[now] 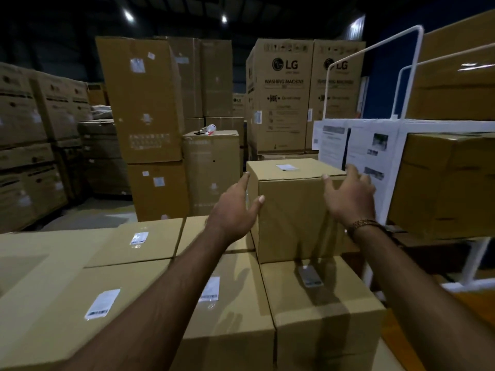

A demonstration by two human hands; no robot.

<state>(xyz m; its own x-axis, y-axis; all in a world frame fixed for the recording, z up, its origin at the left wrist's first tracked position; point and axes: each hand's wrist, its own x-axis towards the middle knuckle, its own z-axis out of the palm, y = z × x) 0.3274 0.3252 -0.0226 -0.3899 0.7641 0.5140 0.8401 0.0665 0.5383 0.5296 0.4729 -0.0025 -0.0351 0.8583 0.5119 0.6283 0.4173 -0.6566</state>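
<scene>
View from a head-worn camera in a dim warehouse. A person reaches both bare arms forward to a small cardboard box (292, 223) that sits on top of a layer of larger boxes (321, 303).

The left hand (235, 210) is spread at the box's left front corner. Its fingers (245, 180) are straight and lie along the left side, and the thumb tip rests at the front edge. The right hand (348, 199) is spread at the upper right corner. Its fingers (359, 178) are apart and reach past the right edge, and its thumb is at the top front edge. Neither hand is curled round anything, and it is hard to tell whether the right palm touches the cardboard yet. The box stands between the two sets of fingers, with a white label (287, 167) on its lid just beyond the fingertips.

Just past the right fingers stands a white metal rack (412, 76) with printed papers (367, 148) taped to it. Far beyond both hands are tall washing machine cartons (281, 103).

This looks like the step of taking hold, before any lift. The next move probably calls for pressing both palms flat against opposite sides, squeezing evenly, then raising the box straight up, clear of the rack.
</scene>
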